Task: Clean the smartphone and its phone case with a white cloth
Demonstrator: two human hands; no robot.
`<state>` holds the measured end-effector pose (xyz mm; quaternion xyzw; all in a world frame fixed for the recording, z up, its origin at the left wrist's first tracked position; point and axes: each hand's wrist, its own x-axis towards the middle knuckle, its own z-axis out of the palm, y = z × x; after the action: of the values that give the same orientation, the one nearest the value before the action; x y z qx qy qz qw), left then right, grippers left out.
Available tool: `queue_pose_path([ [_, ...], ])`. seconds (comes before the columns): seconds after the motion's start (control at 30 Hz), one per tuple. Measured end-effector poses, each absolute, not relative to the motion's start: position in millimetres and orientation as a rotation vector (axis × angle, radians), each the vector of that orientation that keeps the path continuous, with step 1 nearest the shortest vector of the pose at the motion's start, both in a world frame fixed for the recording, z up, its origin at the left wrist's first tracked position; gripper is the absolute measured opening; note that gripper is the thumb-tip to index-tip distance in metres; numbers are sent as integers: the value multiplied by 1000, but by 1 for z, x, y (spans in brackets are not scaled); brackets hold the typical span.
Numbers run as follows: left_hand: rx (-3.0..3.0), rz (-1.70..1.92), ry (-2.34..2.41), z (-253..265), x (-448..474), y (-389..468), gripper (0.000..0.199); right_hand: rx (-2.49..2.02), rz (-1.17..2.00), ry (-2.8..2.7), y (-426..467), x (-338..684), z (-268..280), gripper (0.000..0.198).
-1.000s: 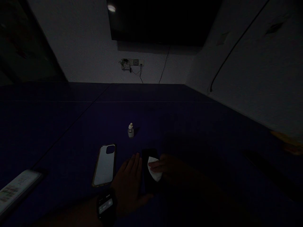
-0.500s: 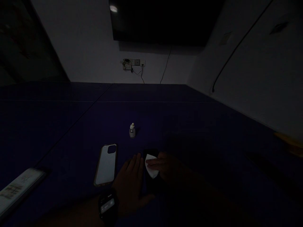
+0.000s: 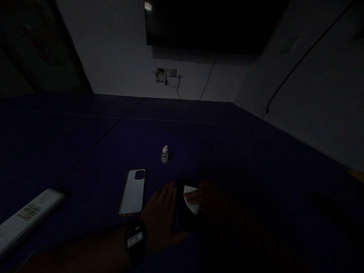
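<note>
A dark phone (image 3: 184,223) lies flat on the table and is hard to make out in the dim light. My left hand (image 3: 159,212) rests flat along its left side, fingers stretched out and thumb pointing to its near end. With my right hand (image 3: 209,199) I press a folded white cloth (image 3: 191,204) onto the phone's surface, fingertips on top of it. Left of my left hand lies a clear phone case (image 3: 132,192) with a dark rim. A small bottle (image 3: 164,156) with a white cap stands upright beyond both hands.
A long white box (image 3: 30,216) lies at the left on the dark blue table (image 3: 93,167). A smartwatch (image 3: 135,239) is on my left wrist. At the back, a wall carries sockets with cables (image 3: 167,74) and a large black screen (image 3: 210,26).
The view has turned slightly, so everything sits further right. On the phone, the white cloth under my right hand has slid a little to the right. My left hand keeps its place beside the phone.
</note>
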<state>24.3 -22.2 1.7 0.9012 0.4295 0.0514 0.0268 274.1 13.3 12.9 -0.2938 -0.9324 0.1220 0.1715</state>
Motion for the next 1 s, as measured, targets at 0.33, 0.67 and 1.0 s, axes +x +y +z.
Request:
queue_pose_path([
  [0.33, 2768, 143, 1310, 4, 25, -21, 108, -1032, 299, -2594, 14, 288, 17, 38],
  [0.67, 2758, 228, 1312, -3, 24, -21, 106, -1107, 321, -2599, 5, 299, 18, 36],
  [1.0, 2743, 148, 1333, 4, 25, -20, 107, -1159, 297, -2592, 3, 297, 24, 35],
])
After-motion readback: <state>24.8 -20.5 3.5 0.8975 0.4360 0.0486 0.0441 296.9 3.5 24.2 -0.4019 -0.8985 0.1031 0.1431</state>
